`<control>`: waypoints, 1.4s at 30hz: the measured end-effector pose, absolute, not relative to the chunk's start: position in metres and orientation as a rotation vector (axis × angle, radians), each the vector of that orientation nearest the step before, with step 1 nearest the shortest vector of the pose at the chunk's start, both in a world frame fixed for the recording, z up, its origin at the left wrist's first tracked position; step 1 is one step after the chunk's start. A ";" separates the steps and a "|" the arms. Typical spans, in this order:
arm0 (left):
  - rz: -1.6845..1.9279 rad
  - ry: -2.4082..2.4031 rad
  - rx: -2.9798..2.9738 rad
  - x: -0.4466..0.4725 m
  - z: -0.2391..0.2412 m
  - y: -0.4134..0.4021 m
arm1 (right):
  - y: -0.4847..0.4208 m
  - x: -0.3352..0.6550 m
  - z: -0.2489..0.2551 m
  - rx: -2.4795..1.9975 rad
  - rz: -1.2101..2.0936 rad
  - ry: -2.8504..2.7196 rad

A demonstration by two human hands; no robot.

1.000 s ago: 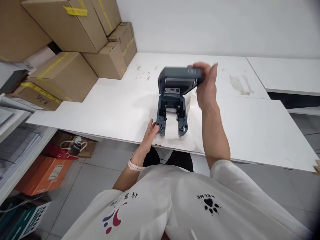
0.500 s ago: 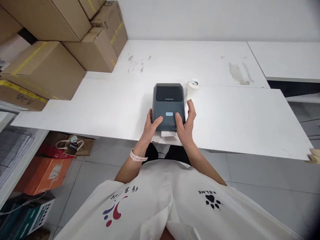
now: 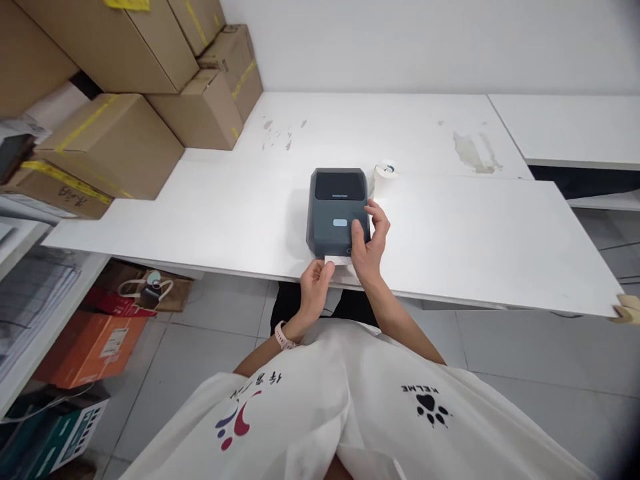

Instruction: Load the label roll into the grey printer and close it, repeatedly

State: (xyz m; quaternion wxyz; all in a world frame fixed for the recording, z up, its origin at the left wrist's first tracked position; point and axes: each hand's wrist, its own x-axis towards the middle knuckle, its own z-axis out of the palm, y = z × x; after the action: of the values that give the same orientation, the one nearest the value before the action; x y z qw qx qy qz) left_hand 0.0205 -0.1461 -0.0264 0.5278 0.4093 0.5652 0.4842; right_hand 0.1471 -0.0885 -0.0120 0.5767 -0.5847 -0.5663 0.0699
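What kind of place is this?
Probably a packing room or stockroom: taped cardboard boxes are stacked on the left, and what looks like a label printer sits on the white table with a paper roll beside it.

Smooth white wall (image 3: 380, 47) is rising behind long white flat-topped table (image 3: 475, 240); grey floor (image 3: 200, 360) of large tiles is spreading below; white shelf unit (image 3: 30, 239) is standing at left.

The dark blue-grey printer (image 3: 336, 208) stands closed near the front edge of the desk (image 3: 475, 240), white paper (image 3: 341, 261) protruding at its near side.
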 end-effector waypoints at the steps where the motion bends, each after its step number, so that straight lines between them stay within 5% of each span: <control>1: 1.086 1.257 0.914 0.022 -0.026 -0.146 | -0.088 0.147 -0.011 -1.362 0.159 -1.316; 14: 1.058 1.236 1.006 0.017 -0.033 -0.130 | -0.088 0.166 -0.011 -1.427 -0.210 -1.753; 24: 1.321 1.309 0.977 -0.009 -0.021 -0.122 | -0.094 0.174 0.007 -1.244 0.050 -1.700; 33: 1.085 1.442 1.388 -0.010 0.008 -0.021 | 0.036 0.188 0.094 -1.018 -0.011 -1.468; 42: 0.855 1.534 1.606 0.006 0.006 0.018 | 0.115 0.211 0.115 -1.015 -0.078 -1.469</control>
State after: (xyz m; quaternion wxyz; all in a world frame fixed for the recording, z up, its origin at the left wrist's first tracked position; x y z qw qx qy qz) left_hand 0.0058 0.0179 0.0064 0.3717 0.6265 0.5985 0.3334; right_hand 0.2110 0.1154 0.1146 0.6265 -0.4427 -0.6406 -0.0341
